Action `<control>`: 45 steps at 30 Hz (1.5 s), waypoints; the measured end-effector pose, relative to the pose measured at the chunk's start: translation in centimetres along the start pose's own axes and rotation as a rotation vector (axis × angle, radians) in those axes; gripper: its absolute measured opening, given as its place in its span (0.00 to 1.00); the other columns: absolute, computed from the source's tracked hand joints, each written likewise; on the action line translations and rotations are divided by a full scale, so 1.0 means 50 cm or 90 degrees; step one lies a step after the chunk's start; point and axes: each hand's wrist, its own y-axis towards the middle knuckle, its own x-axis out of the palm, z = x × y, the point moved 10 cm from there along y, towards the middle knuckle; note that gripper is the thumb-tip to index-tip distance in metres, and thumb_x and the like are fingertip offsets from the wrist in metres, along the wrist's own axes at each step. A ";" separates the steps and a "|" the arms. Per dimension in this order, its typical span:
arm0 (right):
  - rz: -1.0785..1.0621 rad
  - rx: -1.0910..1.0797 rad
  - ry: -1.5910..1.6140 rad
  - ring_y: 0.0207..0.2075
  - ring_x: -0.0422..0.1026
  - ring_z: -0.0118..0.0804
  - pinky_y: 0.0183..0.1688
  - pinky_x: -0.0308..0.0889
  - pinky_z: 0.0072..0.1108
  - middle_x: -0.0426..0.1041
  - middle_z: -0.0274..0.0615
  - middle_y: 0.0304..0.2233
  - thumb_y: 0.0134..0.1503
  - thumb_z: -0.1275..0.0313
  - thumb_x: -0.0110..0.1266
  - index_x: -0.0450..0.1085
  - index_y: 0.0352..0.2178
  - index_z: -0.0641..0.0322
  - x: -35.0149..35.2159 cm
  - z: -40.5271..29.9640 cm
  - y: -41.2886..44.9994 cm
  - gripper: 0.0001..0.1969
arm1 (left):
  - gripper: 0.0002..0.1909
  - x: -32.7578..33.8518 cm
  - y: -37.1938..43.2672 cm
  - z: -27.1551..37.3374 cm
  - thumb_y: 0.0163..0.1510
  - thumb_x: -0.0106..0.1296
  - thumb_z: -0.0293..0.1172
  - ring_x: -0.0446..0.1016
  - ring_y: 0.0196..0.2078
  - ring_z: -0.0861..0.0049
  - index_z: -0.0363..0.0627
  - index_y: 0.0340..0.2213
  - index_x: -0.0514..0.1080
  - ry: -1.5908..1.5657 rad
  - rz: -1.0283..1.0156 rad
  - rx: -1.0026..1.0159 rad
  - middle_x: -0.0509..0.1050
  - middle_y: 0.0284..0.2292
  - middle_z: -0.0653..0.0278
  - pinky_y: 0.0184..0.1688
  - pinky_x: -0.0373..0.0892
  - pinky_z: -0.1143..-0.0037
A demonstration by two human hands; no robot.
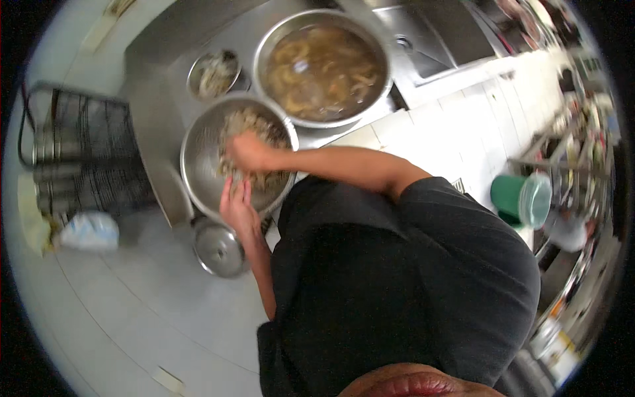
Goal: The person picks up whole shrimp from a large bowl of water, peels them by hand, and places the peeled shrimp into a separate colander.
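Note:
A wide steel bowl (pixel 196 164) holds a heap of small, pale brown food pieces (pixel 248 119). My right hand (pixel 249 151), blurred and bent at the wrist, is down in the heap; its fingertips are hidden. From the bowl's near side my left hand (pixel 239 206) reaches over the rim, fingers extended at the edge of the pieces, with nothing seen in its grip. Touching or close to this bowl is a larger steel basin (pixel 258 64) of brown liquid with yellowish pieces in it. Beyond the bowl stands a small steel container (pixel 191 79) with pale scraps.
A steel sink (pixel 436 54) lies to the right of the basin. The steel counter's raised side wall (pixel 149 149) runs along the left, beside a dark rack (pixel 94 154). A round steel lid or pan (pixel 220 250) is below the bowl. A green bucket (pixel 508 196) stands at the right near cluttered shelves.

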 end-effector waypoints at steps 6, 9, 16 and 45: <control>0.123 0.190 0.085 0.31 0.74 0.55 0.36 0.68 0.35 0.74 0.54 0.27 0.43 0.71 0.54 0.74 0.27 0.63 -0.102 0.101 0.023 0.08 | 0.22 0.025 -0.035 0.085 0.53 0.48 0.18 0.72 0.44 0.61 0.22 0.49 0.59 0.249 0.007 0.207 0.68 0.43 0.45 0.50 0.69 0.72; 0.025 0.201 0.026 0.33 0.74 0.55 0.41 0.68 0.39 0.74 0.54 0.28 0.42 0.71 0.55 0.75 0.29 0.61 -0.072 0.103 0.040 0.10 | 0.19 -0.018 -0.021 0.060 0.52 0.47 0.17 0.72 0.43 0.62 0.19 0.45 0.62 -0.122 0.065 0.097 0.66 0.43 0.46 0.49 0.71 0.72; -0.053 0.121 0.047 0.40 0.72 0.54 0.45 0.67 0.37 0.73 0.54 0.38 0.41 0.71 0.55 0.70 0.42 0.64 -0.107 0.082 0.056 0.22 | 0.18 -0.017 -0.013 0.096 0.55 0.48 0.22 0.72 0.43 0.62 0.21 0.45 0.61 -0.099 0.039 0.158 0.66 0.45 0.47 0.51 0.69 0.68; -0.009 0.200 0.357 0.26 0.73 0.36 0.29 0.67 0.28 0.74 0.40 0.22 0.36 0.77 0.56 0.72 0.22 0.65 -0.157 0.069 -0.028 0.07 | 0.14 0.092 0.102 0.075 0.46 0.54 0.22 0.71 0.44 0.62 0.33 0.38 0.73 0.714 -0.041 0.279 0.70 0.41 0.50 0.44 0.67 0.71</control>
